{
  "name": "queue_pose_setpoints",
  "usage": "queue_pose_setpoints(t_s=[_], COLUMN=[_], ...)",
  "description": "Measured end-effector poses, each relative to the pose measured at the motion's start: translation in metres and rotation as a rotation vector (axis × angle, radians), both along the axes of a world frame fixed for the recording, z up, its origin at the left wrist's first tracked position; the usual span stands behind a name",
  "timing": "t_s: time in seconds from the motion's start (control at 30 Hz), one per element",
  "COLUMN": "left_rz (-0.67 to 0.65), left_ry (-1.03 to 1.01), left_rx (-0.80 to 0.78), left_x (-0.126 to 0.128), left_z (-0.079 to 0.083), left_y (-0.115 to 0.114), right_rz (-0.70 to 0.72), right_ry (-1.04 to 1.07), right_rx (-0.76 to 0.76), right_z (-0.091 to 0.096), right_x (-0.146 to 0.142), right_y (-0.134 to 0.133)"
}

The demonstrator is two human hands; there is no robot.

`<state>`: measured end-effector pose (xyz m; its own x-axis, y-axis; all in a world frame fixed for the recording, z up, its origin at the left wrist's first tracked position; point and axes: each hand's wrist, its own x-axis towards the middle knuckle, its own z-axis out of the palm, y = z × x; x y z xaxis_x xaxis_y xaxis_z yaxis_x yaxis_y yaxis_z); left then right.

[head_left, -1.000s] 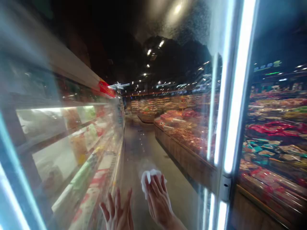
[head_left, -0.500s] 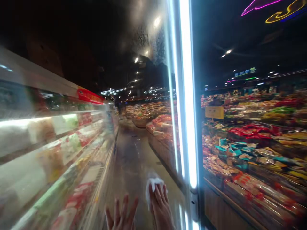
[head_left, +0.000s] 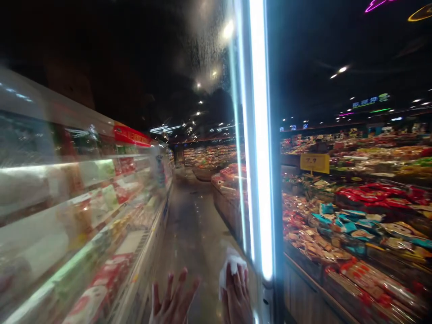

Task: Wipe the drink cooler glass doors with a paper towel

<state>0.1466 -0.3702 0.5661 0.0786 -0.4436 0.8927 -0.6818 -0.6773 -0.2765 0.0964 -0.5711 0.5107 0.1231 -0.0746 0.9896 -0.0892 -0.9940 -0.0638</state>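
Note:
My right hand (head_left: 237, 297) presses a white cloth or tissue (head_left: 224, 275) against a glass pane (head_left: 211, 54). Its fingers point upward over the cloth, whose edges show above and to the left of them. Left of it, my left hand (head_left: 173, 300) is raised with fingers spread and holds nothing. Whether its fingers touch the pane I cannot tell. Streaks and droplets mark the upper glass. Just right of the cloth stands a bright vertical light strip (head_left: 259, 135) along the frame.
At left runs a lit refrigerated display (head_left: 101, 193) with packaged goods, blurred through the glass or in reflection. An aisle floor (head_left: 189, 216) stretches away in the middle. At right are bins of wrapped snacks (head_left: 367, 198) with a yellow price sign (head_left: 314, 163).
My right hand and the cloth have moved right, closer to the light strip. My left hand has shifted slightly right, still spread. The view has turned a little to the left.

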Motion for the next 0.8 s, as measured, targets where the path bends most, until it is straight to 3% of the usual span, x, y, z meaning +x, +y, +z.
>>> queue_pose_setpoints(t_s=[0.07,0.17,0.2,0.27,0.3,0.37,0.4,0.53,0.6,0.63,0.7,0.8], left_rz=[-0.033,-0.018,-0.008,-0.006,-0.004,0.001,0.002,-0.029,-0.037,-0.034,-0.015,0.048], left_ry=[0.022,0.031,0.037,0.029,0.024,0.007,0.002,-0.021,-0.050,-0.066,-0.086,-0.075], left_rx=[-0.020,-0.083,-0.082,-0.093,-0.090,-0.071,-0.058,0.002,0.092,0.124,0.111,-0.022], left_x=[-0.003,-0.004,-0.004,-0.003,-0.003,-0.002,-0.001,0.006,0.012,0.016,0.023,0.034], left_z=[0.053,0.161,0.192,0.231,0.237,0.218,0.197,0.086,0.054,0.052,0.077,0.163], left_y=[-0.007,-0.024,-0.028,-0.031,-0.029,-0.020,-0.013,0.028,0.048,0.057,0.071,0.088], right_rz=[0.072,0.135,0.152,0.171,0.174,0.168,0.159,0.120,0.111,0.110,0.117,0.147], right_ry=[0.010,-0.019,-0.041,-0.080,-0.089,-0.079,-0.061,0.053,0.063,0.053,0.026,-0.002], right_rx=[0.019,0.041,0.020,0.003,0.007,0.034,0.048,-0.027,-0.060,-0.058,-0.035,-0.041], right_z=[0.071,0.204,0.239,0.280,0.283,0.257,0.230,0.101,0.069,0.070,0.105,0.208], right_x=[0.000,0.007,0.010,0.015,0.015,0.013,0.011,0.007,0.010,0.013,0.021,0.038], right_y=[-0.008,-0.016,-0.017,-0.014,-0.010,0.001,0.009,0.047,0.061,0.066,0.071,0.078])
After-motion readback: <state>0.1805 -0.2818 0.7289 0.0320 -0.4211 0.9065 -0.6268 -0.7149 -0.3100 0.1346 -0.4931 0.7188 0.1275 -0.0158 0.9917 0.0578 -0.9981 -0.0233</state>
